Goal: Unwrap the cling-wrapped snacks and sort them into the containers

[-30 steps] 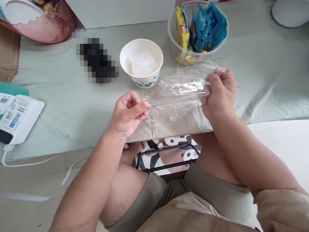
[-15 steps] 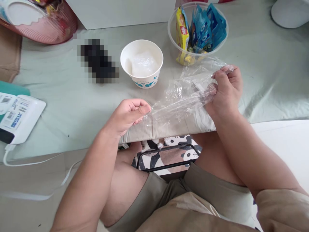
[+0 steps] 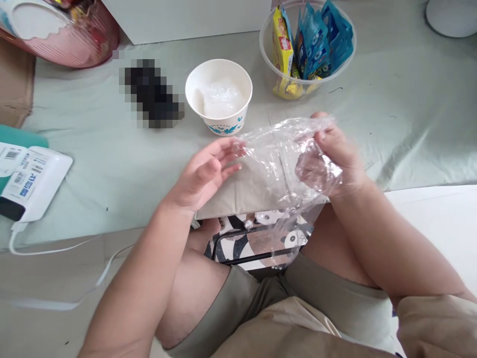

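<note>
A person's right hand [image 3: 341, 154] has its thumb and fingers clamped on a clear plastic film [image 3: 276, 159], spread slack and creased above the tabletop's [image 3: 410, 124] near edge. The left hand [image 3: 201, 174] is loose, thumb apart, fingertips at the film. The film is unfurled, not smoothed flat. A paper bowl [image 3: 233, 125] beyond holds a clear, crinkled bundle [image 3: 221, 99], contents unclear. The film's outline is hard to trace; a dark object [image 3: 152, 94] is pixelated.

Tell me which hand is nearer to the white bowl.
The left. The left hand is just in front of the white bowl, on the person's side; the right hand, gripping clear plastic film, is farther off, to the bowl's right.
</note>
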{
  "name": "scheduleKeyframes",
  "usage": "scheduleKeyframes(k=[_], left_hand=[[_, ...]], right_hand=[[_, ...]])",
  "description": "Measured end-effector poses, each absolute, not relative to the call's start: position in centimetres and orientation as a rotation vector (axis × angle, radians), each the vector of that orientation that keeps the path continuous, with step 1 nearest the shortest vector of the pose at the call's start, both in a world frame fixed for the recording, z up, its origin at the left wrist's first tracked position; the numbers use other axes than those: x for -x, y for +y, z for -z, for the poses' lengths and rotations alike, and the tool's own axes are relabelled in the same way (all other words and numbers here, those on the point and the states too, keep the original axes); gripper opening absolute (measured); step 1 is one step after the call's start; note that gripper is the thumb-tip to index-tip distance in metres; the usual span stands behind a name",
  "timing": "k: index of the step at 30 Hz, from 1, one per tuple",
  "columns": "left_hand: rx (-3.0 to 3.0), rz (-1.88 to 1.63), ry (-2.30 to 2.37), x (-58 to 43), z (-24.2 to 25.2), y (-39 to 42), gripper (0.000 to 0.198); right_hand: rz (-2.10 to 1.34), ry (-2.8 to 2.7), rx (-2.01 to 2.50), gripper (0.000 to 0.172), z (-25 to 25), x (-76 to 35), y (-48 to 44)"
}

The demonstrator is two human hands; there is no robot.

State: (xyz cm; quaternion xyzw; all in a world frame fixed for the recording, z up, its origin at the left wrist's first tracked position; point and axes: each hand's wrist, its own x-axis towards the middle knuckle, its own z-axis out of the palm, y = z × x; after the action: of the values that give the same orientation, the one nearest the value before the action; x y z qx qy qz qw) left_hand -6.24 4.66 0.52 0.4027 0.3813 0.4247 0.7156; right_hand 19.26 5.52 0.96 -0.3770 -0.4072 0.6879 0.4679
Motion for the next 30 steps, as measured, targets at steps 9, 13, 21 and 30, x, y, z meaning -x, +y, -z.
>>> scheduleKeyframes(k=[9,13,21,30], left_hand=[[-0.831,-0.663,0.937,3.2,-0.9,3.6,0.020],[-0.685,-0.854,1.085,3.4,-1.3,4.1,0.012],[-0.743,-1.142,1.234,4.0,-2.0,4.5,0.016],[-0.901,-1.130,1.303,5.3,-1.5,4.5,0.021]], right_hand=[[-1.323,-1.082,1.210,0.034,1.6,-18.0,5.6],[-1.448,-1.002,1.126,0.050,1.4,-18.1,5.4],[-1.941,-1.246,0.978,0.032,0.0,-16.8,4.1],[-1.713,-1.051,1.090,0.018,0.2,-16.9,4.2]])
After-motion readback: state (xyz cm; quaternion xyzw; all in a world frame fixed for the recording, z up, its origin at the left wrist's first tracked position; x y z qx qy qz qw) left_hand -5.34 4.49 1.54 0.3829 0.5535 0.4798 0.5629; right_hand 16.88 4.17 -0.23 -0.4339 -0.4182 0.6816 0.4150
